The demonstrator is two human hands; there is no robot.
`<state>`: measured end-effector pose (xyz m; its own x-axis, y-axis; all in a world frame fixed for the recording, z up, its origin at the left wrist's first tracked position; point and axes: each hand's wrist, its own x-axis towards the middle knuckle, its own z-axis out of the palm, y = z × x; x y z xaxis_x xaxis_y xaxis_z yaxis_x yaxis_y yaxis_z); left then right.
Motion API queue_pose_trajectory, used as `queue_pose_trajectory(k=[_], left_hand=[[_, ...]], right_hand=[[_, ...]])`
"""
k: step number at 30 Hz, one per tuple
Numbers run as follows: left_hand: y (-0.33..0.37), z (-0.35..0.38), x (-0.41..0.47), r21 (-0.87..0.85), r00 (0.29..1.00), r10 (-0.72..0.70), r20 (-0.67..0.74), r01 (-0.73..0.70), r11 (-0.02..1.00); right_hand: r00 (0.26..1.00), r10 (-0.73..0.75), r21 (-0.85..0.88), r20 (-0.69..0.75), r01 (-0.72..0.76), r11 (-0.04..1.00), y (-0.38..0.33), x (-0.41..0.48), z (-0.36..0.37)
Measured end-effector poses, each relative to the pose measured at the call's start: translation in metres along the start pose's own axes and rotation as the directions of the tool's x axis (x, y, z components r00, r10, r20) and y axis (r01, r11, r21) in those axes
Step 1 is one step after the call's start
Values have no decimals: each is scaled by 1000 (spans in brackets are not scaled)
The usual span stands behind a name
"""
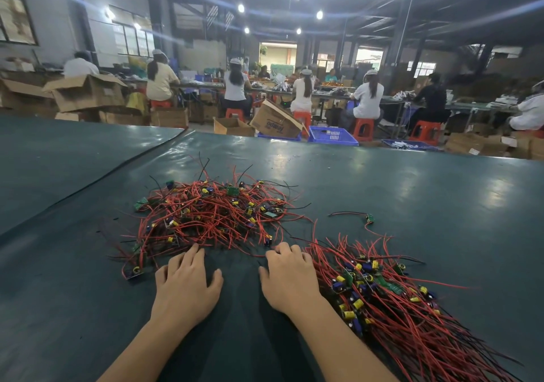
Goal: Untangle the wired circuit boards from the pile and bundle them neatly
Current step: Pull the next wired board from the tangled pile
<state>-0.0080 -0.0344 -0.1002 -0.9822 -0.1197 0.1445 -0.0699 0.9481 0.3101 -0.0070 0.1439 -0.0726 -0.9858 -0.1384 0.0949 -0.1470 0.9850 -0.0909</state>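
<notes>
Tangle of wired circuit boards (212,213) lies just beyond my fingertips (196,249). My left hand (188,281) rests flat and spread at its near edge; my right hand (287,275) curls there too, whether pinching a wire I cannot tell. The sorted bundle (397,308) lies just right of it.

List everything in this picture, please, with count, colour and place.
pile: one, red and black wires, green boards, table centre
bundle: one, same colours, table right
loose board: one, green, beyond bundle
table: one, dark green, foreground
crates: several, blue, floor behind table
stools: several, red, under workers
boxes: many, brown, floor
workers: several, mostly white tops, far benches
left hand: one, fingers spread, fingertips at pile
right hand: one, fingers curled, between pile and bundle
</notes>
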Motion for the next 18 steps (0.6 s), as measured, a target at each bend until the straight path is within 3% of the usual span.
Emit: queue_pose_trajectory(k=[7, 13, 18], left_hand=[[1, 1, 1, 16, 1000, -2, -1, 2, 1000], [0, 1, 0, 25, 1000, 3, 0, -3, 1000], [1, -2, -1, 20, 1000, 1, 8, -1, 1000]], right_hand=[[999, 52, 122, -6, -51, 991, -10, 17, 6], [1000, 15, 30, 11, -15, 999, -12, 20, 9], [997, -5, 20, -72, 6, 1000, -16, 19, -1]])
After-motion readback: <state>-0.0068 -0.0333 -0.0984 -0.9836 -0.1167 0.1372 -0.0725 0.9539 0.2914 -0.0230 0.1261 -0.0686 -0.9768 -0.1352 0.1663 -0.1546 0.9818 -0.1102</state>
